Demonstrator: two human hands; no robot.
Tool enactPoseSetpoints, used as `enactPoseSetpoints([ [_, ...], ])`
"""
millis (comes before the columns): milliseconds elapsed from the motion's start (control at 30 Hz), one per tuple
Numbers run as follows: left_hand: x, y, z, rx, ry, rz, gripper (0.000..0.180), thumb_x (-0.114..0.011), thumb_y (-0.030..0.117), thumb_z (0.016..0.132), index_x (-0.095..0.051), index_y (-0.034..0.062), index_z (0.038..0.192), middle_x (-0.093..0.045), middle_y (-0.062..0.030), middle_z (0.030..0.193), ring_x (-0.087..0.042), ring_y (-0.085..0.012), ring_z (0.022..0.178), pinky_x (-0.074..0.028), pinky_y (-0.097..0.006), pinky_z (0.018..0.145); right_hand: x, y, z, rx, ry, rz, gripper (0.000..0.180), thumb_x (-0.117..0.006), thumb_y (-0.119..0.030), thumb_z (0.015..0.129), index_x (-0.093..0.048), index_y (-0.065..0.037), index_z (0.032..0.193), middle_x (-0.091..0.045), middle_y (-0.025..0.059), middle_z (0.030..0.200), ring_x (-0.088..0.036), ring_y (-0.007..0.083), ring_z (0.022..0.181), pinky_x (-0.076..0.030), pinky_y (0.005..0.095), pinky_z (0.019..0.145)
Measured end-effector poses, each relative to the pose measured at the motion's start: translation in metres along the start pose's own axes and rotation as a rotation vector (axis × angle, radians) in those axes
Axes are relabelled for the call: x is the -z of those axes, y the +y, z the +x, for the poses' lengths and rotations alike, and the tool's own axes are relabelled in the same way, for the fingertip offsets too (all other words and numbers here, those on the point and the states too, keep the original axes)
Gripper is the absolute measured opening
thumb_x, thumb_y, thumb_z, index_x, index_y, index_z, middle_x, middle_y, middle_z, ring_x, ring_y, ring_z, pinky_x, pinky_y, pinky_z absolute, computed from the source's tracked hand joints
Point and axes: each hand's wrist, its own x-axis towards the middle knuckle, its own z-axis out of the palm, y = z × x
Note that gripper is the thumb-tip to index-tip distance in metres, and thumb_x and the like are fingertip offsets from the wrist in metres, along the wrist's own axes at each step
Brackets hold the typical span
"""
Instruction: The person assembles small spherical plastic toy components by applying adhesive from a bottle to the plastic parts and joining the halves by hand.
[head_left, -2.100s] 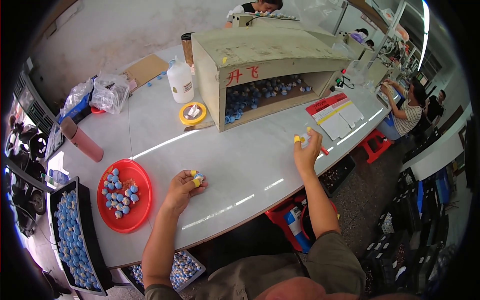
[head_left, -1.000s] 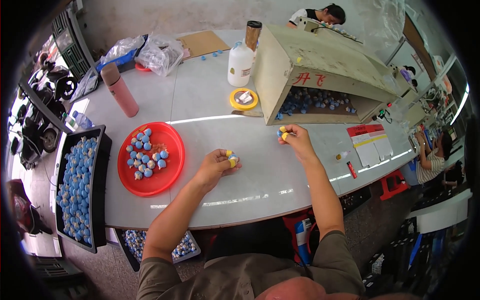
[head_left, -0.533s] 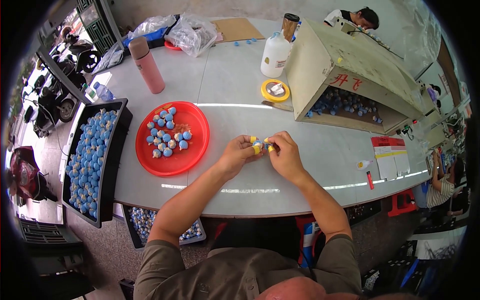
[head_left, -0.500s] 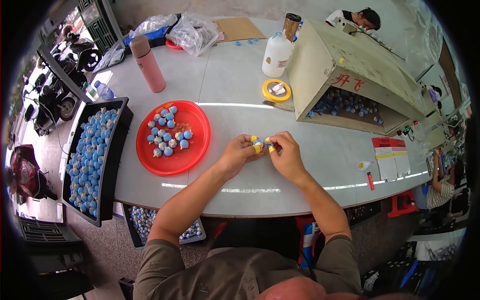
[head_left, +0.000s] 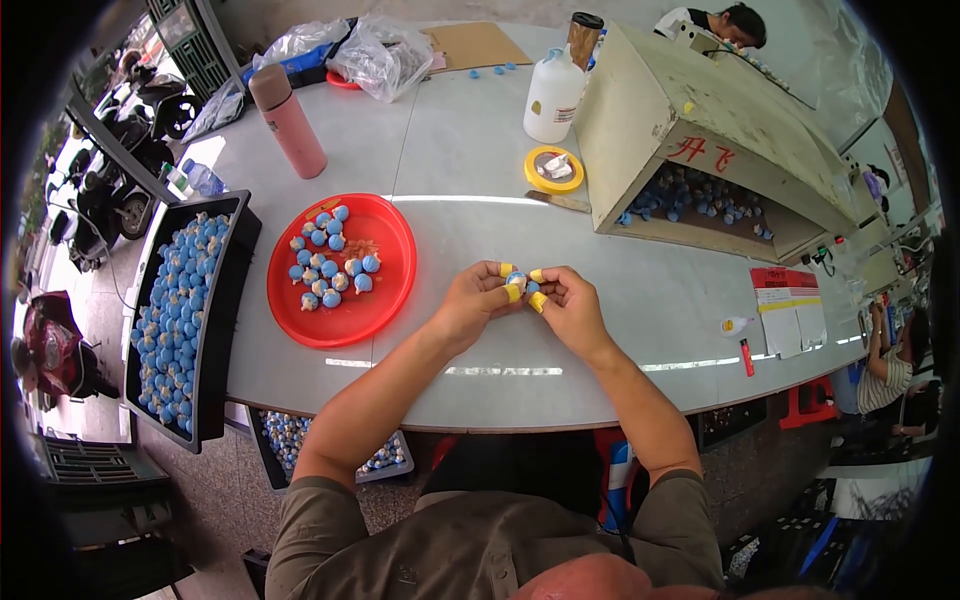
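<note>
1. I see my left hand (head_left: 472, 303) and right hand (head_left: 567, 302) brought together over the grey table (head_left: 480, 170), fingertips touching, just right of the red plate (head_left: 343, 270).
2. Both hands are curled narrow around one small blue piece (head_left: 520, 283), pinched between the fingertips of both; yellow finger covers (head_left: 513, 293) sit on several fingertips.
3. The red plate holds a loose cluster of similar blue pieces (head_left: 330, 260), mostly in its upper half.
4. Left of the plate, at the table's edge, a long black tray (head_left: 236, 280) is filled with many more blue pieces.
5. Beyond my hands lies a yellow roll of tape (head_left: 555, 169), and behind it a white plastic bottle (head_left: 553, 95).
6. A large cardboard box (head_left: 700, 140) lies on its side to the right, its open face towards me, with blue pieces inside.
7. A pink flask (head_left: 289, 122) stands upright at the far left of the table, with clear plastic bags (head_left: 370, 55) behind it.
8. Another person (head_left: 735, 22) sits at the far end, beyond the box.
</note>
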Motion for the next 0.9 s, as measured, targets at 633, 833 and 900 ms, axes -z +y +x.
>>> enactPoseSetpoints([
  [633, -0.005, 0.004, -0.003, 0.116, 0.003, 0.002, 0.023, -0.056, 0.011, 0.098, -0.052, 0.0012, 0.119, -0.061, -0.01, 0.115, -0.062, -0.0189, 0.105, -0.054, -0.03, 0.091, 0.013, -0.01, 0.004, 0.208, -0.073, -0.12, 0.026, -0.064, 0.01, 0.083, -0.06, 0.002, 0.108, -0.061, 0.0061, 0.102, -0.06, 0.0131, 0.086, -0.05, 0.0248, 0.076],
  [833, -0.001, -0.002, -0.001, 0.089, -0.021, 0.045, 0.024, -0.057, 0.01, 0.097, -0.053, -0.0002, 0.119, -0.061, -0.009, 0.115, -0.061, -0.0171, 0.106, -0.053, -0.03, 0.093, 0.006, -0.025, 0.001, 0.284, -0.039, -0.304, 0.031, -0.067, 0.011, 0.076, -0.061, 0.0, 0.105, -0.062, 0.0078, 0.099, -0.058, 0.0139, 0.079, -0.048, 0.0258, 0.067],
  [900, -0.002, -0.003, -0.002, 0.078, -0.024, 0.065, 0.023, -0.057, 0.009, 0.097, -0.054, -0.0004, 0.118, -0.061, -0.0091, 0.115, -0.061, -0.0171, 0.106, -0.053, -0.03, 0.094, 0.005, -0.028, 0.0, 0.305, -0.045, -0.353, 0.033, -0.068, 0.011, 0.075, -0.061, -0.001, 0.105, -0.061, 0.0078, 0.098, -0.059, 0.0143, 0.079, -0.048, 0.0262, 0.066],
])
